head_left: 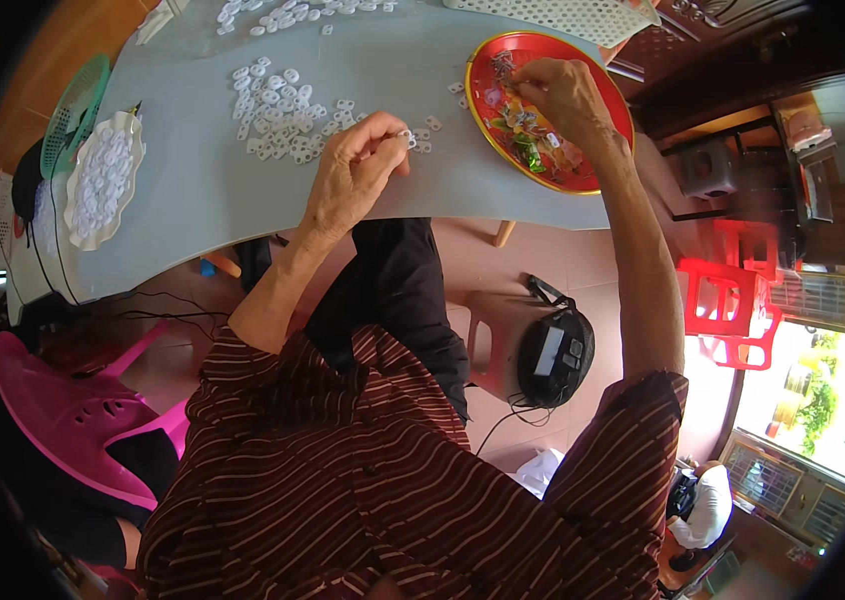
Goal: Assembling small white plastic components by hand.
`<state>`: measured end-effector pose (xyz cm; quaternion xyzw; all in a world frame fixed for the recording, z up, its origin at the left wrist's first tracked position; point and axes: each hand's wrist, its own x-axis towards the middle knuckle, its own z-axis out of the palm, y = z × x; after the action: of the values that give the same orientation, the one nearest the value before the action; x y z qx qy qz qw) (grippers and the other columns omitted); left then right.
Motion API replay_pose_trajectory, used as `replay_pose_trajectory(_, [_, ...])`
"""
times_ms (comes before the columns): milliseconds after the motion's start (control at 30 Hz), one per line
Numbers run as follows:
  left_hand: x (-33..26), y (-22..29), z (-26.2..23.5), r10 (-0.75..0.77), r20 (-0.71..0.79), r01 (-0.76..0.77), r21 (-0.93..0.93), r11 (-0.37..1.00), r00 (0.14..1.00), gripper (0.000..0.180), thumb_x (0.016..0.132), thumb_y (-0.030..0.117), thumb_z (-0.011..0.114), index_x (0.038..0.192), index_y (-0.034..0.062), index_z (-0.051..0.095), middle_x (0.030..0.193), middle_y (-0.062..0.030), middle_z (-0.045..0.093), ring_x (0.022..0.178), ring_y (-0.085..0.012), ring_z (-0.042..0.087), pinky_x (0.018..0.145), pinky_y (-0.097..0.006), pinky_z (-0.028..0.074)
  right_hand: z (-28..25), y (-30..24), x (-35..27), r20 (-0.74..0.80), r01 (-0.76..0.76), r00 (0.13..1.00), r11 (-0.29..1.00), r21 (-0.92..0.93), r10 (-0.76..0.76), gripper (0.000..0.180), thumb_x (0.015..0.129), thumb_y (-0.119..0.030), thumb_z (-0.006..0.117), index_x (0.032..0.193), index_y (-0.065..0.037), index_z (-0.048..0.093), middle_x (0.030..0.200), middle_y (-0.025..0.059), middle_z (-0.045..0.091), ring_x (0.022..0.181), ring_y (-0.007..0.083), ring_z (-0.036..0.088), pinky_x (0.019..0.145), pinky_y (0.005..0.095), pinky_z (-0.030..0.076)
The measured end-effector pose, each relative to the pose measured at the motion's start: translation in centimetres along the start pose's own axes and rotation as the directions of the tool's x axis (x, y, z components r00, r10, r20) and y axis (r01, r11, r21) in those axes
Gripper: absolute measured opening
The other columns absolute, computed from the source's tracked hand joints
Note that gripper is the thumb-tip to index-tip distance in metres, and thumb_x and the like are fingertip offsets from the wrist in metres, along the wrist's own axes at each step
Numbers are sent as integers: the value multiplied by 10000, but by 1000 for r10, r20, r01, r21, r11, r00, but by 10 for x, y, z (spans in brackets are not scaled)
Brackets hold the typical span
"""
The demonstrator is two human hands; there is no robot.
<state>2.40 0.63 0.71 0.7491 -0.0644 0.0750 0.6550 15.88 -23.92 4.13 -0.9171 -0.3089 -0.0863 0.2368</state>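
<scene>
Over the grey table (183, 185) in a tiled room, we curl our left hand (355, 168) nearly closed, pinching 1 white plastic piece (406, 135), right of a scatter of loose white pieces (283, 112). Our right hand (565, 97) bends over the red tray (480, 85) at far right, fingertips close together near small metal bits (505, 66); we cannot tell whether it grips any.

Dk maroon shirt (373, 470) w/ pale stripes; blk trousers (398, 270).
</scene>
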Motion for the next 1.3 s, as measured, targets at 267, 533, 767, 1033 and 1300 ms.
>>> replay_pose_trajectory(267, [-2,2,-1,-1,-1,1,29,1000,1000,116,847,107,518,851,7,577,628,-3,543,583,-37,462,538,-212,376,3,-23,15,198,140,979,834,-534,-38,110,802,-99,559,760,-44,643,738,155,626,695,321,631,674,418,510])
replay_pose_trajectory(533, [-2,5,-3,-49,26,48,33,998,998,122,849,117,524,850,6,577,625,-1,536,588,-43,464,542,-212,375,-12,-2,10,126,-89,988,995,41,83,158,724,-151,659,807,-17,663,735,143,656,690,251,658,676,358,519])
replay_pose_trajectory(767, [-1,-1,-2,-11,21,11,21,1000,1000,122,850,112,521,858,5,580,631,-9,546,590,-46,478,542,-214,377,-17,3,5,58,-165,985,986,-2,165,180,740,-126,609,856,-12,684,720,135,666,691,232,661,684,353,514])
replay_pose_trajectory(1033, [-2,-1,-2,8,8,-8,20,1000,1000,116,846,99,522,866,-1,579,628,-21,550,598,-51,490,542,-215,381,-3,4,17,124,-87,984,957,-275,125,155,755,-143,624,822,-14,679,760,175,645,714,340,639,680,428,510])
replay_pose_trajectory(1300, [-2,-3,-5,9,5,-9,-11,1000,1000,133,846,113,513,849,-3,577,639,-25,559,601,-66,508,557,-218,391,-4,-13,25,81,-92,989,941,-325,125,117,736,-123,637,746,-7,642,690,163,633,678,288,640,654,378,512])
